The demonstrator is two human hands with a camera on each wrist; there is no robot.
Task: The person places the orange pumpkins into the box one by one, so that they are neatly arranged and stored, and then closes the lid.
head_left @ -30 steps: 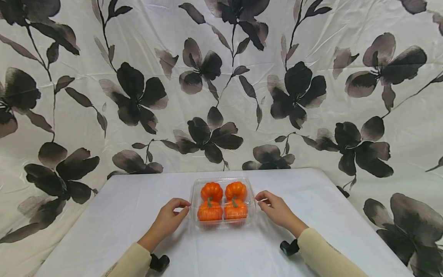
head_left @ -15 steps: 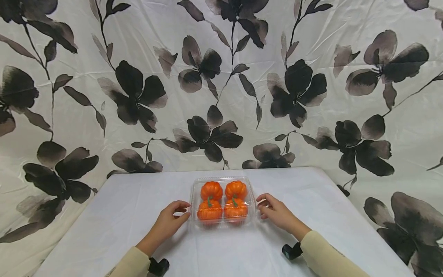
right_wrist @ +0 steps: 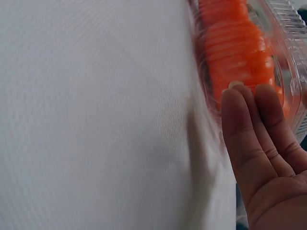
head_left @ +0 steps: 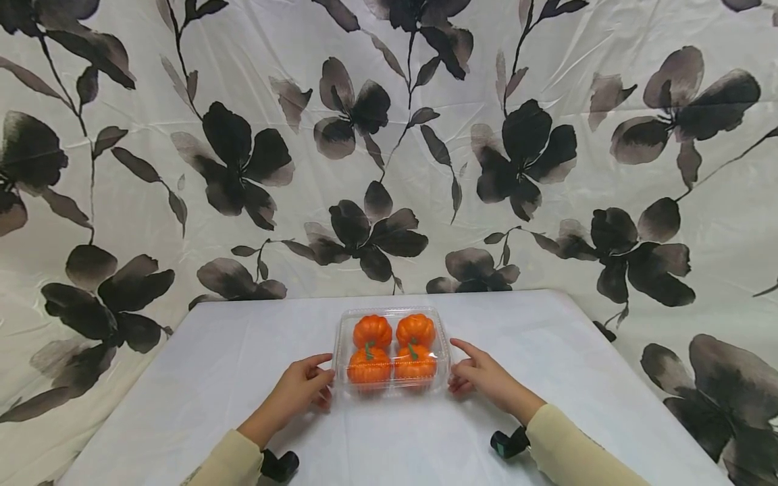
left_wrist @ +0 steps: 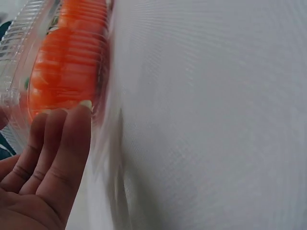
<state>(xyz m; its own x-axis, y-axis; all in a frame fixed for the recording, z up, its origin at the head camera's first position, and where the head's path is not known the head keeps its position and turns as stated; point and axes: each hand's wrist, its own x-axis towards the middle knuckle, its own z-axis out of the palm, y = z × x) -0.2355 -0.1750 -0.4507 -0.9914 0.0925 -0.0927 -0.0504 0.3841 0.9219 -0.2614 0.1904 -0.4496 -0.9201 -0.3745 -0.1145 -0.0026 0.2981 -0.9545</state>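
Observation:
A clear plastic clamshell box [head_left: 344, 345] with a ribbed rim sits on the white-covered table. Inside are several small orange pumpkins [head_left: 369, 368] with green stems, in two rows of two. My left hand [head_left: 298, 388] is at the box's left side, its index fingertip at the rim. In the left wrist view, the left-hand fingers [left_wrist: 67, 158] reach nearly straight to the box wall. On the opposite side is my right hand [head_left: 489, 378], index finger extended toward the rim. The right-hand fingers [right_wrist: 242, 134] lie extended against or just beside the wall in the right wrist view; contact is unclear.
The table [head_left: 389, 439] has a white cloth, and its far edge runs just behind the box. A curtain [head_left: 437, 175] with dark flowers hangs behind it. Black wrist cameras [head_left: 279, 466] sit below both cuffs.
Both hands stay beside the box, while their fingers shift: the index fingers stretch out toward the rim and the other fingers drop lower along the sides. The box and pumpkins stay in place.

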